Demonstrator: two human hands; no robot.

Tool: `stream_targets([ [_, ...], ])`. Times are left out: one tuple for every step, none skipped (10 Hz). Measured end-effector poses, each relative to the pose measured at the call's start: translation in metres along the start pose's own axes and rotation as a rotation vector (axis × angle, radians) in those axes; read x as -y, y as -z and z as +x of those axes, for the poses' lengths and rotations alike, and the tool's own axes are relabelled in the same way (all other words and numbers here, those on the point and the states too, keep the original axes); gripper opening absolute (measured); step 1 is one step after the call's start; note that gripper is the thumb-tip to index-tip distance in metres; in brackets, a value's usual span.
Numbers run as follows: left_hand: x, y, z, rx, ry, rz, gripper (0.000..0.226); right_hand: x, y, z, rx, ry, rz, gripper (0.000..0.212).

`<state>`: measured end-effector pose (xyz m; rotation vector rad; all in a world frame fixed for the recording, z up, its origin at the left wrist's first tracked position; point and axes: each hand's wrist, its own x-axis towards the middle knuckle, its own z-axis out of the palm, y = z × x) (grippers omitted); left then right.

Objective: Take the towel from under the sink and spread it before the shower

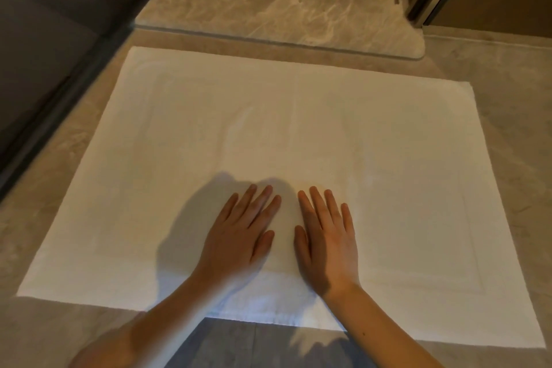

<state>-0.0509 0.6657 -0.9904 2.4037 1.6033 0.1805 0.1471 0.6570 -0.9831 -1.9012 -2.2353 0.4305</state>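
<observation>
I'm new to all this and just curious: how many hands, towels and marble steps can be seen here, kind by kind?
Hands: 2, the left hand and the right hand, both flat on the towel
Towels: 1, the white towel, spread out
Marble steps: 1, the marble step beyond the towel
Total: 4
</observation>
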Motion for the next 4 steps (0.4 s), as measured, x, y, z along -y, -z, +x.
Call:
stream_targets([
  [-0.003,0.003,0.001,0.044,0.013,0.021,0.057,0.003,0.006,0.001,0.034,-0.01,0.011,0.055],
  [-0.01,0.021,0.004,0.132,0.033,0.0,0.055,0.01,0.026,0.002,0.109,-0.042,0.075,0.054],
  [-0.024,0.059,0.01,0.12,0.047,-0.036,0.05,0.02,0.069,0.003,0.113,-0.102,0.193,0.05],
  [-0.049,0.121,0.014,0.06,0.122,-0.107,0.045,0.035,0.131,0.001,0.071,-0.064,0.24,0.047],
])
